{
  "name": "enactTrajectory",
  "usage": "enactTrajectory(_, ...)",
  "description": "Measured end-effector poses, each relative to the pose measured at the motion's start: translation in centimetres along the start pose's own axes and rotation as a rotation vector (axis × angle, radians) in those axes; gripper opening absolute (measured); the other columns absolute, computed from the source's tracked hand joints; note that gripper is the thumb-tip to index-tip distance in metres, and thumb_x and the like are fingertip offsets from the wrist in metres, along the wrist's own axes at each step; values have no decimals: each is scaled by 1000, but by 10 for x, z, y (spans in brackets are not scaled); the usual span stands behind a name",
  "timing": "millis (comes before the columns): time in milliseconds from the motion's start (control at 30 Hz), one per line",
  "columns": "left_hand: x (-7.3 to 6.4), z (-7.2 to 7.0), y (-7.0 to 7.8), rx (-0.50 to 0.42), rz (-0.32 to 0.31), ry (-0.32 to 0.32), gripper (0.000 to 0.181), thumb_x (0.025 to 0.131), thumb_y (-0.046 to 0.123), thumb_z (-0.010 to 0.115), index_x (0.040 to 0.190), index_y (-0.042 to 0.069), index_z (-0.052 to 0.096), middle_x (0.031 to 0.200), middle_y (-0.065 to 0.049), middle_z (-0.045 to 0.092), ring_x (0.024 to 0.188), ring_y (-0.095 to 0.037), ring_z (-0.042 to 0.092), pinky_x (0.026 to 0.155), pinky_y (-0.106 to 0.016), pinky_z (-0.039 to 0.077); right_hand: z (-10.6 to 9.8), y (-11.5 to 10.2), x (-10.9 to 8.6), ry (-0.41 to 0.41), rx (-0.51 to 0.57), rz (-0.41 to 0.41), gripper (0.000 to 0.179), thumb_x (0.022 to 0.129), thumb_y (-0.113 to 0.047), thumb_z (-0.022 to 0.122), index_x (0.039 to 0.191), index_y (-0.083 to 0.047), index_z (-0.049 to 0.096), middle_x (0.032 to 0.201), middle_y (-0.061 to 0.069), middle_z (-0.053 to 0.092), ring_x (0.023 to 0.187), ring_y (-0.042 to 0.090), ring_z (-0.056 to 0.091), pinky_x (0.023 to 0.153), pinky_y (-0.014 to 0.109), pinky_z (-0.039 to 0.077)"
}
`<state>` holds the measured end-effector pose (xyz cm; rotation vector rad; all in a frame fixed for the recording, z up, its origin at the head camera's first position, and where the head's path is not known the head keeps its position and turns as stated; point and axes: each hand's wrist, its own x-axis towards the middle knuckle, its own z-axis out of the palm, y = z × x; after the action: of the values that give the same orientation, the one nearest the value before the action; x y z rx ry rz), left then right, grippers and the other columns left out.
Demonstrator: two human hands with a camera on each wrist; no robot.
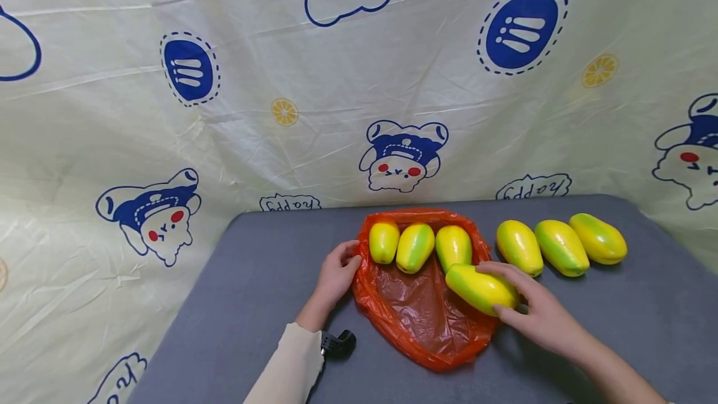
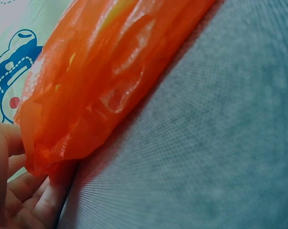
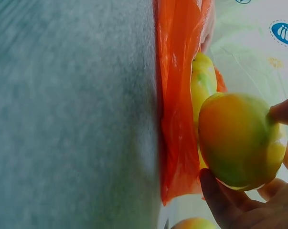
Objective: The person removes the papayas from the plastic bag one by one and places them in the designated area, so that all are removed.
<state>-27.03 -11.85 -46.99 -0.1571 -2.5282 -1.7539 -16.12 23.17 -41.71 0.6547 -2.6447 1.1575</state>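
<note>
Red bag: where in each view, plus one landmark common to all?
Head: red bag, low, just right of centre.
Left wrist: red bag, upper left, slanting to the top edge.
Right wrist: red bag, upright strip right of centre.
Shared landmark: grey tabletop.

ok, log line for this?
right hand: holds yellow-green oval fruit over red plastic bag | left hand: holds bag rim | bagged: three fruits

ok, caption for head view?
Right hand holds a yellow-green fruit over an open red bag; left hand grips its left side.
</note>
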Motion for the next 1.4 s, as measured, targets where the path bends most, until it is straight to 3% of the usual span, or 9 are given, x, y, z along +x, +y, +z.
enactTrajectory(100, 1, 0, 0, 0, 9, -1, 35, 100, 18, 58, 133, 12, 61, 122, -12, 66, 101, -21, 62, 86, -35, 58, -3, 2, -2, 1, -1, 3, 57, 91, -10, 70, 141, -28, 52, 141, -2, 54, 124, -20, 36, 95, -1, 27)
enactTrajectory(333, 2, -1, -2, 4, 15, -3, 35, 99, 18, 58, 134, 13, 60, 122, -11, 67, 100, -21, 62, 85, -33, 58, -11, 12, -8, 9, -17, 24, 56, 90, -10, 70, 141, -26, 53, 139, -24, 49, 123, -20, 36, 91, 0, 30)
enactTrajectory(700, 1, -1, -1, -3, 9, -10, 35, 100, 19, 58, 134, 13, 60, 121, -12, 66, 101, -21, 62, 86, -35, 58, -30, 29, -18, 48, -49, 82, 56, 89, -8, 71, 141, -24, 53, 132, -37, 44, 117, -23, 34, 85, 0, 27)
enactTrajectory(1100, 2, 1, -2, 17, -2, -6, 35, 99, 19, 58, 134, 13, 60, 118, -12, 67, 99, -21, 63, 84, -33, 58, -46, 46, -25, 28, -93, 161, 57, 89, -10, 70, 141, -24, 53, 130, -42, 40, 110, -21, 35, 78, 11, 35)
enactTrajectory(1400, 1, 1, -1, 11, -10, -6, 35, 100, 18, 58, 134, 14, 60, 118, -11, 67, 100, -21, 62, 85, -34, 58, -54, 61, -29, 27, -94, 203, 55, 91, -11, 68, 143, -21, 51, 126, -45, 36, 106, -21, 36, 76, 11, 34)
